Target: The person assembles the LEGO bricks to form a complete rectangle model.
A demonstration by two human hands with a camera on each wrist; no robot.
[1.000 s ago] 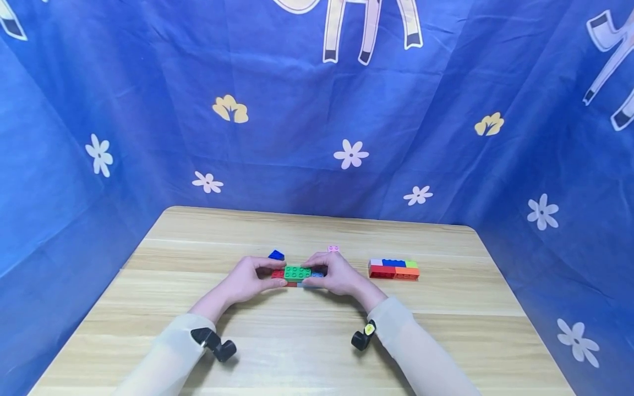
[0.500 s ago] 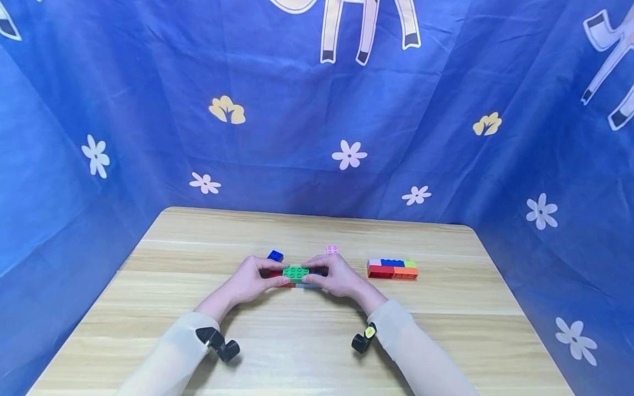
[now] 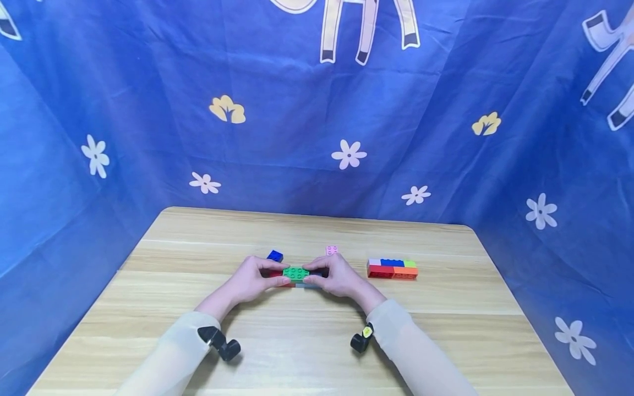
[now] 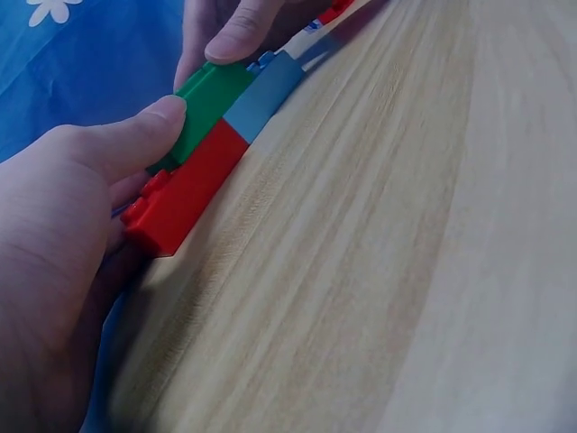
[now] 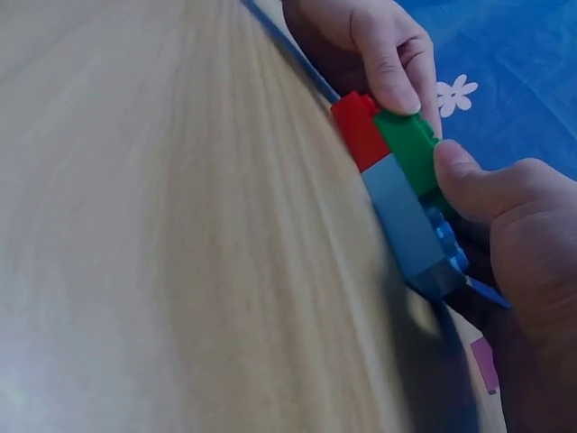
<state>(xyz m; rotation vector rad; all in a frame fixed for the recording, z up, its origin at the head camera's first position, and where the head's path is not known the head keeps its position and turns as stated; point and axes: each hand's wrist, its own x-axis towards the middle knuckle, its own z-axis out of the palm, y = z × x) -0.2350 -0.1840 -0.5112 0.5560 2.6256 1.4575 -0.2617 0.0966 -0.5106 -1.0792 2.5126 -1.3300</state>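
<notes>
A green brick with studs on top lies across the joint of a red brick and a light blue brick, which stand end to end on the table. My left hand pinches the green brick's left end between thumb and fingers. From the other side, my right hand pinches its right end. In the left wrist view the green brick sits on top of the lower pair. The fingers at the back of the bricks are mostly hidden.
Behind my left hand lies a dark blue brick. A pink brick is just beyond my right hand. To the right stands a joined row of red, orange, blue, white and lime bricks. A blue curtain hangs behind the table.
Both hands have closed in slightly toward each other on the green brick, covering more of the red and light blue bricks. Over the last half second almost nothing has moved.
</notes>
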